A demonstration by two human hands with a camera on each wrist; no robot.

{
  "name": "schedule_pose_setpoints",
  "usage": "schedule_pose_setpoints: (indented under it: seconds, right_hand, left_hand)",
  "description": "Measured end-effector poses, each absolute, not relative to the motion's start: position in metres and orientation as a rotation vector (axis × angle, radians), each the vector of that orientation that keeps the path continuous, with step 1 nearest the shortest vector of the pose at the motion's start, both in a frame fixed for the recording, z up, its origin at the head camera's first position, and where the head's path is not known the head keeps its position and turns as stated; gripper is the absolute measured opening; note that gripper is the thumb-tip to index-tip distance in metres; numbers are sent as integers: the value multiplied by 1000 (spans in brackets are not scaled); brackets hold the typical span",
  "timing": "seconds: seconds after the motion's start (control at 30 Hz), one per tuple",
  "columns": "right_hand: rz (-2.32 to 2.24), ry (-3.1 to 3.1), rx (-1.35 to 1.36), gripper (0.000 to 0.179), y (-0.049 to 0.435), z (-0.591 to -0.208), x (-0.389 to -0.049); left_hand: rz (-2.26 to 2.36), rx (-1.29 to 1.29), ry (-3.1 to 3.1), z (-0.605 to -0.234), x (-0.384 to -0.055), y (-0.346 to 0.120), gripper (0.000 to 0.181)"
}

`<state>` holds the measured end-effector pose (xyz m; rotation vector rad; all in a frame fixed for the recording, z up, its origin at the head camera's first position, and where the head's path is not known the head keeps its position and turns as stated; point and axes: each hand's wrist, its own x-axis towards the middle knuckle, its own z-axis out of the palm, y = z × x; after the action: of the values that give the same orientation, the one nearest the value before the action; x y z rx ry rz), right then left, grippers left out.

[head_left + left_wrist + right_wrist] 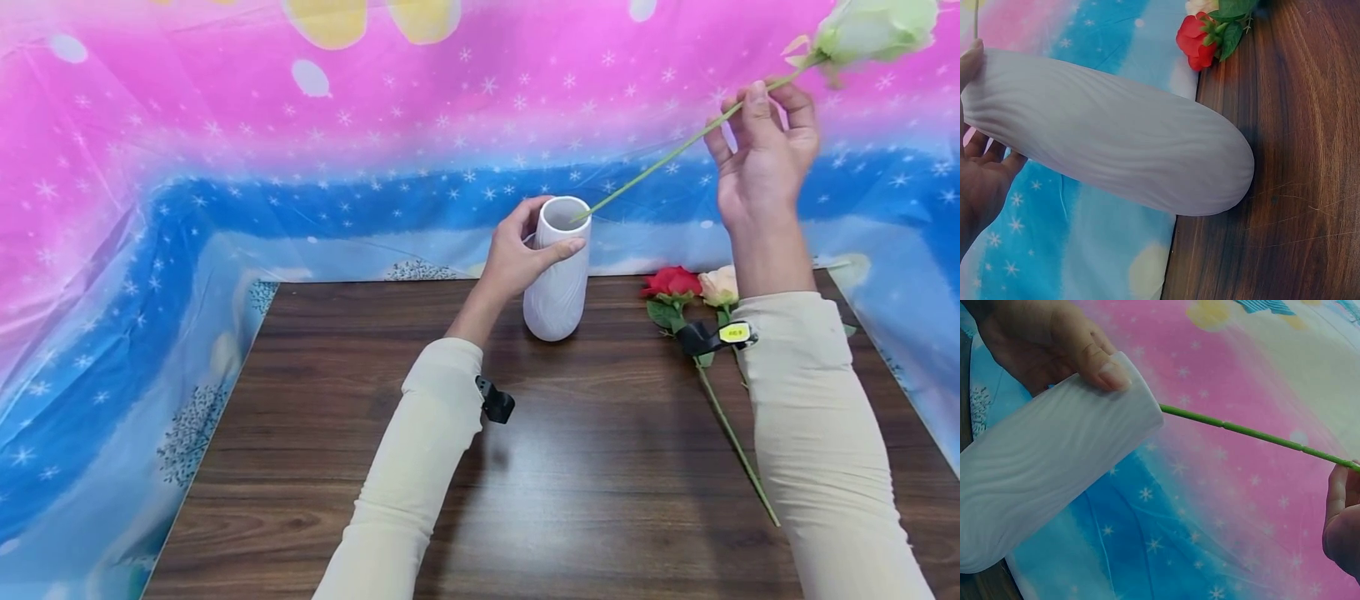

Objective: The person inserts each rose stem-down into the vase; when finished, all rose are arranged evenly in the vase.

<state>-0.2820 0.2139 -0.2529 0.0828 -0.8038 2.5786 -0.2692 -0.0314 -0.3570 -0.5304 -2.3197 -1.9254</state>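
A white vase [557, 292] with wavy ridges stands near the table's back edge, its mouth facing up. My left hand [517, 257] grips it near the rim, thumb across the front and fingers behind. Above and to the right, my right hand [768, 158] pinches the green stem of a pale greenish-white rose [873, 33] just below the bloom. That stem [1254, 432] slants down to the left, and its lower end is inside the vase's mouth. In the left wrist view the vase [1116, 134] fills the middle, with fingers at its upper end.
A red rose [672, 282] and a cream rose [718, 286] lie on the dark wooden table [360, 467] at right, partly behind the right sleeve [817, 417]. A pink and blue snowflake cloth [375, 125] hangs behind and around the table.
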Motion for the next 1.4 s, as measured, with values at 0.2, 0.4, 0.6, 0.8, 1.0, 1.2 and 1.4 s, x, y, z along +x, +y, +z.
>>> schedule_pose_setpoints:
  seconds: [0.2, 0.4, 0.6, 0.8, 1.0, 1.2, 1.4]
  right_hand:
    - [2623, -806, 120, 4, 205, -255, -280]
    - [2629, -842, 160, 5, 195, -258, -278]
    - [2626, -894, 201, 5, 187, -263, -277]
    - [2637, -921, 227, 6, 182, -267, -278]
    - [2620, -987, 294, 7, 175, -269, -279]
    - [2557, -1108, 365, 7, 170, -275, -279]
    - [2517, -1232, 354, 9, 163, -278, -277]
  left_hand:
    - [-1921, -535, -2321, -358, -268, -31, 65]
    - [-1924, -539, -2319, -357, -268, -32, 65]
    - [-1926, -528, -2329, -357, -268, -31, 65]
    - [-1928, -521, -2336, -357, -269, -31, 66]
    - [-1931, -528, -2337, -358, -271, -31, 66]
    - [-1927, -533, -2339, -357, -270, -31, 66]
    - [-1911, -544, -2331, -357, -269, -31, 66]
